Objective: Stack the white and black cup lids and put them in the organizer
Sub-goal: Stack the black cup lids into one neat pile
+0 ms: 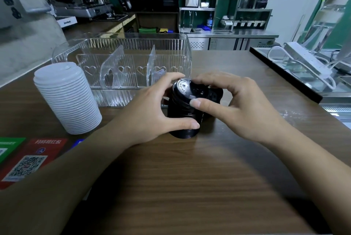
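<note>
A stack of black cup lids stands on the wooden counter just in front of the clear plastic organizer. My left hand grips the stack from its left side, thumb low at the front and fingers behind the top. My right hand holds the top black lid, thumb on its near rim and fingers over its far edge. More black lids lie behind, partly hidden by my right hand. A tall stack of white lids stands at the left, apart from both hands.
The organizer has clear dividers with heart cut-outs, and nothing is seen in its compartments. QR-code cards lie at the counter's front left. A glass display top with a power strip borders the counter on the right. An espresso machine and steel shelves stand behind.
</note>
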A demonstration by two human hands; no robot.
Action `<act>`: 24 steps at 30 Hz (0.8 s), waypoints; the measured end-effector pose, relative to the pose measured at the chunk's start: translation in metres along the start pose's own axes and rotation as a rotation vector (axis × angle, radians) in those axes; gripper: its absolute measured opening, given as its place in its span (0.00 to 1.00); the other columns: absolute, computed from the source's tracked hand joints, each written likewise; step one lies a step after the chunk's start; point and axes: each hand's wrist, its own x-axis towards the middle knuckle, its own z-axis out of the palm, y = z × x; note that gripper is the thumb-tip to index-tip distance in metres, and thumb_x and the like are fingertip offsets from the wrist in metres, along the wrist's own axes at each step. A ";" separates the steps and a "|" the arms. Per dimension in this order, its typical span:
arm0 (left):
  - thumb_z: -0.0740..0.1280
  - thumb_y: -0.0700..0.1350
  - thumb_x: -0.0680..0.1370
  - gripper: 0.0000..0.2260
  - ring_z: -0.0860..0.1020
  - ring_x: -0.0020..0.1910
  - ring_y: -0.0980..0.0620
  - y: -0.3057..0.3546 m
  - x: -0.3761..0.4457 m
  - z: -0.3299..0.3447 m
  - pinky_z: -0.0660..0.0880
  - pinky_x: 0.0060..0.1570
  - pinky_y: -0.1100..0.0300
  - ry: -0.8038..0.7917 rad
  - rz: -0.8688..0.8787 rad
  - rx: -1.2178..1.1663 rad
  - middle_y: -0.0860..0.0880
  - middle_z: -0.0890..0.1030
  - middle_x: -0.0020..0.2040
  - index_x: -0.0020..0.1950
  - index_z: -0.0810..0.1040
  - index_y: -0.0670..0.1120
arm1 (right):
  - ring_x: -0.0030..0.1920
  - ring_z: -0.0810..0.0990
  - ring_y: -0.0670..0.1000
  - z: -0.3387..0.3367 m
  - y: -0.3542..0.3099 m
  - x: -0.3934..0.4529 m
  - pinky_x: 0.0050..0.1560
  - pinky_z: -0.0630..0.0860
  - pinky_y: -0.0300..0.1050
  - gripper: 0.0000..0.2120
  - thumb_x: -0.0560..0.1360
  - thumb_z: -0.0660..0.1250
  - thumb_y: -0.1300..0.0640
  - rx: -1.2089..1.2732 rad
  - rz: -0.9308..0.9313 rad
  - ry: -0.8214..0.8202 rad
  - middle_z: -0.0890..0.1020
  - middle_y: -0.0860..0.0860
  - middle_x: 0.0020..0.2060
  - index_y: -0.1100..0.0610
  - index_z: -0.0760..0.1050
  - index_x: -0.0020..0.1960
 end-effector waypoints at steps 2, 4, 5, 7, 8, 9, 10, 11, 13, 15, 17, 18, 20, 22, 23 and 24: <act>0.83 0.75 0.66 0.47 0.77 0.79 0.60 -0.003 0.001 0.001 0.75 0.79 0.42 -0.020 -0.036 -0.028 0.63 0.81 0.75 0.81 0.67 0.70 | 0.62 0.85 0.44 0.002 0.001 -0.001 0.63 0.78 0.40 0.18 0.80 0.78 0.47 -0.039 0.008 -0.020 0.87 0.42 0.59 0.52 0.85 0.67; 0.83 0.75 0.65 0.48 0.78 0.78 0.58 -0.005 0.002 0.002 0.75 0.80 0.41 -0.037 -0.059 -0.066 0.61 0.82 0.75 0.81 0.66 0.71 | 0.62 0.85 0.43 0.005 0.002 -0.001 0.64 0.78 0.41 0.19 0.80 0.78 0.47 -0.076 0.003 -0.047 0.87 0.41 0.60 0.52 0.85 0.68; 0.84 0.75 0.65 0.48 0.78 0.78 0.58 -0.006 0.002 0.002 0.75 0.80 0.41 -0.045 -0.070 -0.077 0.60 0.82 0.75 0.81 0.66 0.72 | 0.63 0.85 0.43 0.006 0.003 -0.001 0.65 0.78 0.42 0.19 0.81 0.78 0.47 -0.086 -0.001 -0.065 0.87 0.41 0.61 0.52 0.85 0.69; 0.85 0.73 0.65 0.48 0.78 0.78 0.57 -0.006 0.002 0.002 0.74 0.81 0.41 -0.059 -0.083 -0.105 0.58 0.82 0.75 0.80 0.65 0.73 | 0.64 0.84 0.43 0.007 0.003 -0.001 0.66 0.78 0.43 0.19 0.81 0.77 0.47 -0.107 -0.015 -0.092 0.86 0.41 0.63 0.53 0.84 0.70; 0.86 0.71 0.66 0.48 0.78 0.79 0.57 -0.007 0.002 0.002 0.73 0.81 0.41 -0.068 -0.088 -0.124 0.58 0.82 0.75 0.80 0.65 0.73 | 0.66 0.83 0.42 0.007 0.003 0.000 0.67 0.77 0.44 0.19 0.82 0.76 0.47 -0.118 -0.021 -0.100 0.86 0.41 0.64 0.52 0.84 0.71; 0.87 0.69 0.67 0.47 0.78 0.79 0.57 -0.007 0.002 0.002 0.73 0.81 0.42 -0.077 -0.093 -0.144 0.57 0.82 0.75 0.80 0.66 0.72 | 0.66 0.82 0.43 0.007 0.003 0.000 0.68 0.76 0.45 0.19 0.82 0.75 0.47 -0.127 -0.024 -0.107 0.86 0.40 0.64 0.51 0.83 0.71; 0.88 0.67 0.67 0.47 0.79 0.78 0.57 -0.008 0.002 0.002 0.73 0.81 0.42 -0.085 -0.096 -0.166 0.57 0.83 0.74 0.80 0.67 0.71 | 0.67 0.82 0.43 0.006 0.003 0.000 0.69 0.76 0.45 0.19 0.83 0.75 0.47 -0.133 -0.027 -0.118 0.85 0.39 0.65 0.50 0.83 0.71; 0.89 0.64 0.68 0.47 0.80 0.77 0.57 -0.009 0.003 0.002 0.74 0.81 0.43 -0.094 -0.101 -0.193 0.58 0.85 0.72 0.81 0.67 0.69 | 0.68 0.81 0.44 0.006 0.004 0.000 0.70 0.75 0.45 0.19 0.83 0.74 0.46 -0.136 -0.025 -0.133 0.85 0.38 0.65 0.50 0.82 0.72; 0.91 0.57 0.68 0.46 0.83 0.73 0.58 -0.010 0.002 0.001 0.75 0.80 0.45 -0.112 -0.119 -0.246 0.61 0.86 0.69 0.81 0.69 0.67 | 0.70 0.80 0.44 0.006 0.004 0.000 0.71 0.74 0.46 0.19 0.84 0.73 0.46 -0.129 -0.010 -0.168 0.84 0.36 0.66 0.48 0.81 0.73; 0.91 0.53 0.68 0.46 0.85 0.71 0.58 -0.011 0.003 0.000 0.76 0.79 0.45 -0.117 -0.134 -0.271 0.61 0.86 0.69 0.80 0.71 0.66 | 0.70 0.79 0.44 0.006 0.004 -0.001 0.71 0.74 0.47 0.20 0.84 0.72 0.46 -0.108 0.006 -0.190 0.83 0.36 0.67 0.47 0.80 0.75; 0.92 0.53 0.68 0.45 0.85 0.71 0.57 -0.012 0.003 0.000 0.77 0.79 0.45 -0.115 -0.135 -0.272 0.59 0.87 0.69 0.80 0.73 0.65 | 0.71 0.79 0.44 0.006 0.005 -0.001 0.72 0.75 0.48 0.21 0.83 0.73 0.47 -0.078 0.035 -0.199 0.83 0.36 0.67 0.47 0.80 0.75; 0.92 0.53 0.68 0.44 0.85 0.71 0.57 -0.012 0.003 -0.001 0.77 0.79 0.45 -0.116 -0.134 -0.273 0.59 0.87 0.69 0.79 0.73 0.65 | 0.71 0.79 0.43 0.005 0.005 0.000 0.72 0.75 0.49 0.21 0.83 0.74 0.47 -0.065 0.053 -0.198 0.83 0.36 0.67 0.47 0.80 0.75; 0.91 0.56 0.68 0.43 0.83 0.73 0.56 -0.013 0.004 0.000 0.75 0.80 0.44 -0.111 -0.129 -0.275 0.59 0.87 0.69 0.78 0.75 0.63 | 0.70 0.80 0.44 0.005 0.005 0.000 0.72 0.76 0.51 0.22 0.81 0.76 0.44 -0.070 0.078 -0.181 0.85 0.38 0.65 0.45 0.81 0.74; 0.90 0.60 0.66 0.42 0.82 0.75 0.55 -0.013 0.003 0.001 0.74 0.81 0.42 -0.104 -0.127 -0.261 0.59 0.87 0.69 0.77 0.76 0.62 | 0.66 0.80 0.44 0.005 0.005 0.000 0.70 0.76 0.53 0.24 0.78 0.77 0.39 -0.113 0.094 -0.146 0.86 0.37 0.60 0.41 0.82 0.72; 0.90 0.60 0.66 0.42 0.82 0.75 0.55 -0.014 0.003 0.001 0.74 0.81 0.41 -0.099 -0.124 -0.249 0.60 0.87 0.69 0.77 0.77 0.62 | 0.64 0.80 0.43 0.004 0.005 0.000 0.68 0.77 0.52 0.24 0.77 0.78 0.37 -0.121 0.104 -0.131 0.86 0.36 0.57 0.40 0.83 0.71; 0.90 0.60 0.67 0.41 0.81 0.75 0.56 -0.013 0.003 0.001 0.74 0.81 0.42 -0.095 -0.118 -0.237 0.60 0.87 0.69 0.76 0.77 0.62 | 0.63 0.80 0.43 0.004 0.004 0.000 0.67 0.78 0.51 0.24 0.75 0.78 0.36 -0.118 0.113 -0.118 0.86 0.35 0.55 0.40 0.83 0.70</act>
